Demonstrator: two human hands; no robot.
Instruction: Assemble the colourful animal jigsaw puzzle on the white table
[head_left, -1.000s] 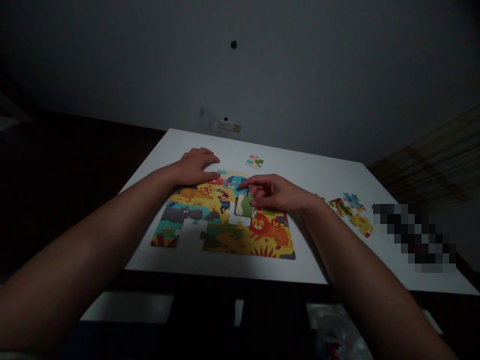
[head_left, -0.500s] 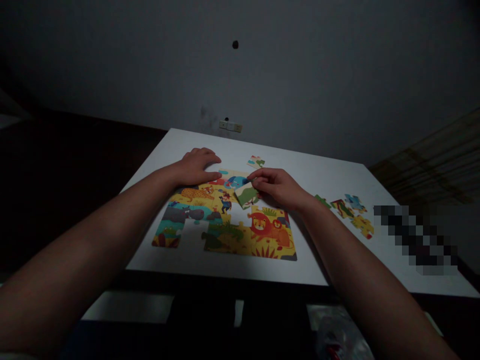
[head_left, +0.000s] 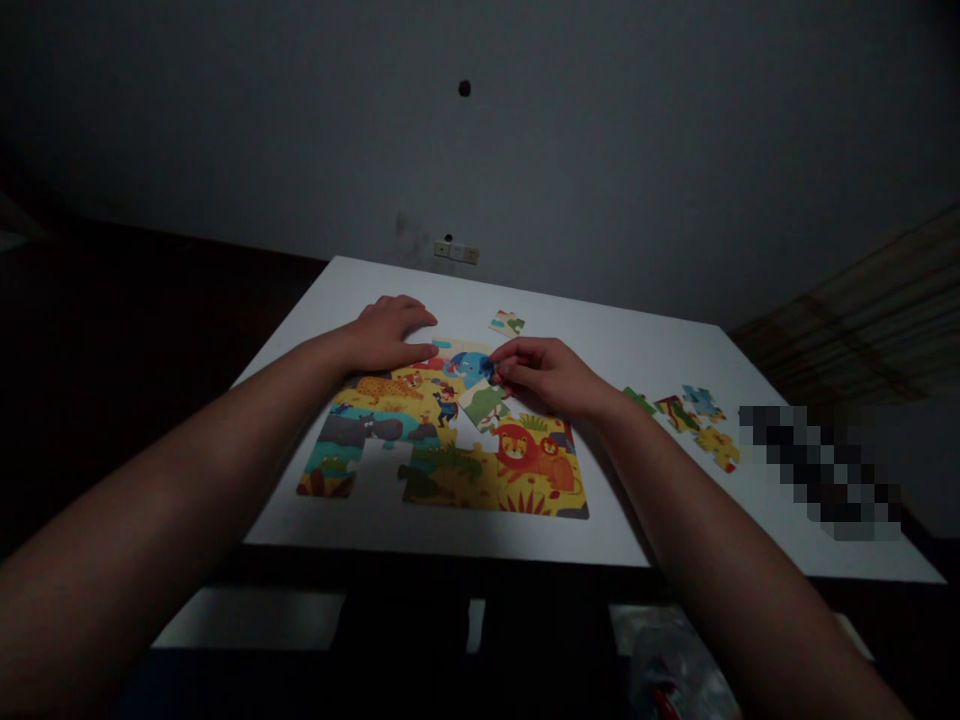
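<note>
My right hand (head_left: 546, 376) pinches the upper corner of a green and cream puzzle piece (head_left: 484, 404). That piece is turned at an angle over a gap in the jigsaw puzzle (head_left: 450, 470), between the blue elephant and the red-maned lion. Thumb and fingertips are close together there, and the exact grip is partly hidden. Beside the puzzle's upper left corner, my left hand (head_left: 394, 335) rests with its fingers apart and holds nothing. Its thumb reaches the puzzle's edge. Another gap shows at the near edge, right of the hippo.
A loose puzzle piece (head_left: 508, 322) lies beyond the puzzle on the white table (head_left: 637, 345). Several more loose pieces (head_left: 679, 413) lie to the right of my right forearm. Farther right is a pixelated dark patch. A wall with sockets (head_left: 456, 252) stands behind the table.
The green and cream piece has turned and shifted slightly nearer and left in my right hand. My left hand stays in place. The whole view has moved a little.
</note>
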